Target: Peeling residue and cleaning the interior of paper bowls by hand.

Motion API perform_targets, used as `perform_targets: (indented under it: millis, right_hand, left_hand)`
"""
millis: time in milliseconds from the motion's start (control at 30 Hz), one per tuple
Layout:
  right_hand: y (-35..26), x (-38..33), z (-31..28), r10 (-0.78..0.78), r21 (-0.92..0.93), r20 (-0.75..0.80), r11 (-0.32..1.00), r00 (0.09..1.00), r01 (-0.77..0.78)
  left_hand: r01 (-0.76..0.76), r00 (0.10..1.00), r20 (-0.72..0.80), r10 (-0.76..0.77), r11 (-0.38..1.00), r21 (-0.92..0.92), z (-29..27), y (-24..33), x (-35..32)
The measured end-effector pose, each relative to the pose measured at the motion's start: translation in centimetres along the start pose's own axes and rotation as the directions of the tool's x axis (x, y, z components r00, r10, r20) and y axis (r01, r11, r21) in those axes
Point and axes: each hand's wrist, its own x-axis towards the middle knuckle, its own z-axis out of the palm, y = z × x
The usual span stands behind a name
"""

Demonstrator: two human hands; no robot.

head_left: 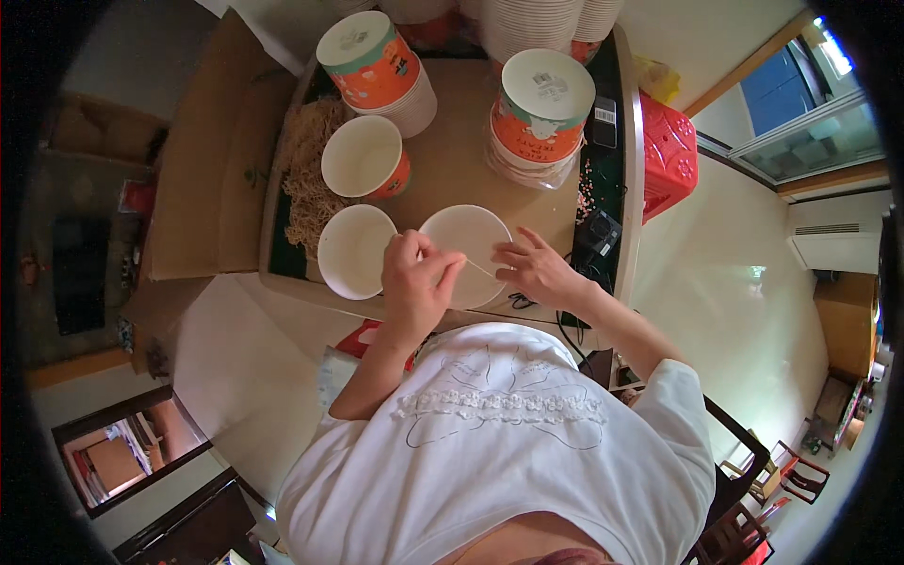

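Note:
Over a white round paper tub [461, 231] near the table's front edge, my left hand [417, 278] is closed, pinching a thin pale string [480, 268] between thumb and forefinger. The string runs toward my right hand [541, 270], whose lower fingertips close on its other end while the forefinger is lifted apart. Beside my left hand stands an open, white-lined paper tub [356, 252]. Behind it, another open tub [365, 158] with an orange outside leans slightly. A tangled heap of tan twine [315, 174] lies left of the tubs.
Upside-down orange-and-green tubs top a left stack [377, 71] and a right stack [541, 113]. More white stacks [532, 24] stand behind. A phone [604, 122], a small black device [598, 233] with cables and pink bits line the right edge. A cardboard box [212, 179] and red stool [669, 155] flank the table.

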Motion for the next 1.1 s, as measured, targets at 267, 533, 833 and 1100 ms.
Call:
perform_targets:
  millis: [267,533,833,1100]
  right_hand:
    - [-2.1,0.6,1.4,0.095,0.015,0.056,0.995,0.994,-0.096]
    - [-5.3,1.1,4.1,0.348,0.561,0.109,0.752,0.931,-0.346]
    - [-3.2,1.0,2.9,0.657,0.778,0.438,-0.619,0.614,0.108]
    - [2.8,-2.6,-0.8,0.847,0.782,0.299,-0.482,0.44,0.395]
  left_hand:
    - [0.425,0.882,0.023,-0.471,0.774,-0.469,0.9,-2.2,-1.0]
    - [0.494,0.782,0.272,-0.56,0.291,-0.82,3.2,-1.8,-0.4]
    - [0.427,0.877,0.411,-0.247,0.792,-0.435,6.8,-0.3,-4.2]
    - [0.352,0.846,0.492,-0.204,0.907,-0.229,7.1,-1.0,-5.9]
